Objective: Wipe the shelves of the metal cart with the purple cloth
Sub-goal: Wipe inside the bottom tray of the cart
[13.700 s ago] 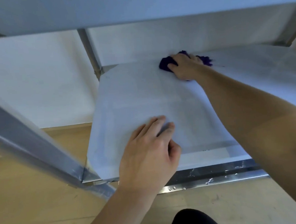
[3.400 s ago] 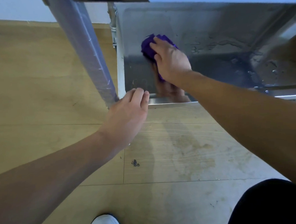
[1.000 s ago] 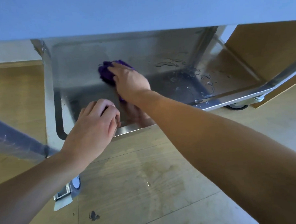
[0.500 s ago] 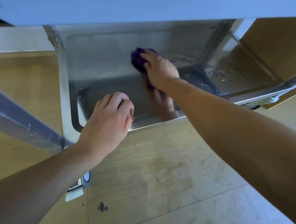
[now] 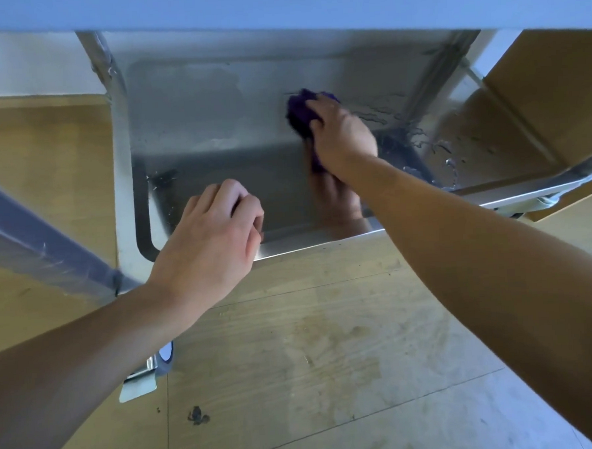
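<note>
The metal cart's bottom shelf (image 5: 207, 126) is a shiny steel tray with a raised rim, low above the floor. My right hand (image 5: 343, 136) presses the crumpled purple cloth (image 5: 300, 112) flat on the shelf, right of its middle. Water streaks and drops lie on the steel to the right of the cloth. My left hand (image 5: 213, 242) rests with curled fingers on the shelf's front rim, near the front left corner. The shelf above (image 5: 276, 5) spans the top of the view.
A cart leg (image 5: 41, 237) slants across the left. A caster with its brake tab (image 5: 148, 373) shows under my left forearm. Wooden floor (image 5: 312, 360) lies in front of the cart. A brown panel (image 5: 548, 91) stands at the right behind it.
My right hand has slid the purple cloth to the right across the bottom shelf, toward the wet patch. My left hand has stayed on the front rim.
</note>
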Action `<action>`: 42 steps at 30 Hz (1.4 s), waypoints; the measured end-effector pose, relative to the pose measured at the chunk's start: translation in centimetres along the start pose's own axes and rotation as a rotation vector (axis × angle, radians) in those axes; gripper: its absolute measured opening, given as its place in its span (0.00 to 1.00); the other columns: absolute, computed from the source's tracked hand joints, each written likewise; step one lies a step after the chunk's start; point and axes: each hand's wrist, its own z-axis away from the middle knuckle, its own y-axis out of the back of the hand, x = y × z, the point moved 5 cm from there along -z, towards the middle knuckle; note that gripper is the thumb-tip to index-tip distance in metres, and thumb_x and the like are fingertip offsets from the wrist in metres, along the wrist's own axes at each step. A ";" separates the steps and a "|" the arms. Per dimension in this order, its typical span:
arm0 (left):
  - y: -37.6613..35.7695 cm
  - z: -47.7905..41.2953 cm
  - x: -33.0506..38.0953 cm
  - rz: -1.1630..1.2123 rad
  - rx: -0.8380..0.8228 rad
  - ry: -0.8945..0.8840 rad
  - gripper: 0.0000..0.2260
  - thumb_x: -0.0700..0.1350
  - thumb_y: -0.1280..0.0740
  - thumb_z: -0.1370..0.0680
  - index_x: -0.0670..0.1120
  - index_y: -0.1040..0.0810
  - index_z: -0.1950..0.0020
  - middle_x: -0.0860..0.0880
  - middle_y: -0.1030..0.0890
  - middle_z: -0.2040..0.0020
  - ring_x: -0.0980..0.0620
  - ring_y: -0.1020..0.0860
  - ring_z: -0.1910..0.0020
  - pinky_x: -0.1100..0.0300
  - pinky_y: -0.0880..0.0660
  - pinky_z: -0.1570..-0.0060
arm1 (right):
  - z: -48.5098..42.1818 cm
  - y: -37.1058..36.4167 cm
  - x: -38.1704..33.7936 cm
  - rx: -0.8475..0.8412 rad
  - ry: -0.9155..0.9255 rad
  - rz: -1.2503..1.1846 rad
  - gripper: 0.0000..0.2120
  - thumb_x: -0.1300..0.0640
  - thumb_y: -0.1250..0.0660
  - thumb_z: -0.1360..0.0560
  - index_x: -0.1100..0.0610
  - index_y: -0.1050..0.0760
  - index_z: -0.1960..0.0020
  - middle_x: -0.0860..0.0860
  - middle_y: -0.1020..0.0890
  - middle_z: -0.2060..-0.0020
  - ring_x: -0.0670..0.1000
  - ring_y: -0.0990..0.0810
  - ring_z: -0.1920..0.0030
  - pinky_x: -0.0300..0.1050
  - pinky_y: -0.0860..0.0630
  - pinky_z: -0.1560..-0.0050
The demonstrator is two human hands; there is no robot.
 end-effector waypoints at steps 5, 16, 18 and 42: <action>-0.1 -0.1 0.2 -0.026 -0.006 -0.009 0.06 0.41 0.40 0.22 0.42 0.25 0.51 0.44 0.27 0.51 0.45 0.28 0.53 0.48 0.26 0.51 | 2.8 -1.0 -2.0 0.049 0.052 0.051 0.22 0.60 0.43 0.21 0.50 0.32 0.29 0.47 0.35 0.26 0.49 0.35 0.28 0.42 0.38 0.31; -0.1 -0.1 0.4 -0.050 -0.012 -0.011 0.07 0.41 0.41 0.22 0.41 0.25 0.51 0.44 0.27 0.51 0.44 0.28 0.52 0.47 0.26 0.50 | 7.3 1.2 -0.6 -0.005 0.090 0.069 0.20 0.57 0.44 0.19 0.50 0.32 0.28 0.45 0.34 0.26 0.48 0.34 0.28 0.42 0.38 0.30; -0.1 -0.2 0.4 -0.066 -0.013 -0.006 0.07 0.41 0.41 0.22 0.41 0.25 0.49 0.43 0.27 0.51 0.43 0.28 0.52 0.47 0.26 0.51 | 9.3 0.4 -2.0 0.006 0.120 0.110 0.22 0.61 0.42 0.21 0.53 0.33 0.27 0.48 0.34 0.26 0.50 0.36 0.27 0.44 0.41 0.27; -0.3 -2.6 4.0 -0.136 -0.055 -0.123 0.09 0.43 0.39 0.22 0.40 0.24 0.47 0.43 0.25 0.45 0.41 0.25 0.52 0.45 0.28 0.54 | 13.2 3.7 1.8 -0.037 0.335 0.114 0.19 0.58 0.43 0.18 0.52 0.31 0.29 0.46 0.32 0.27 0.48 0.32 0.29 0.41 0.36 0.31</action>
